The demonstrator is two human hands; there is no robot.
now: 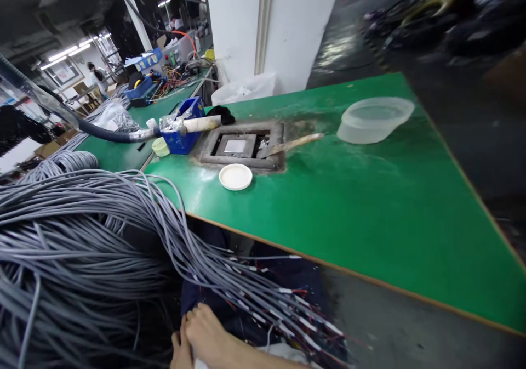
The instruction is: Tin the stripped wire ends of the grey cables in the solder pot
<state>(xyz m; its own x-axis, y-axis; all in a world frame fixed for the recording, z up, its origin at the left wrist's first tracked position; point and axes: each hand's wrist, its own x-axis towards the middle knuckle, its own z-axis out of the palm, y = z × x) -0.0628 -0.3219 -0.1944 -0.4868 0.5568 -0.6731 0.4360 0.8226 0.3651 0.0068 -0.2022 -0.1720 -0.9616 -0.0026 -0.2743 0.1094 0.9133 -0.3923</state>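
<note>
Grey cables (pixel 82 237) lay in a thick, floppy bundle across my lap, below the green table (pixel 370 204), with their stripped ends (pixel 287 303) fanned beside my right hand (pixel 209 333). Bundled they looked heavy; singly they looked light and slick, best pinched on the jacket behind the fine wires. My left hand (pixel 179 352) barely showed, and I couldn't tell whether either hand gripped anything.

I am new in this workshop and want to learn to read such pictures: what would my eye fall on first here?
First, the big bundle of grey cables fills the left side, its stripped ends fanning down beside a bare hand at the bottom edge. Next comes the bright green table, with a square metal frame sunk into it, a small white dish just in front and a clear plastic bowl further right.
</note>
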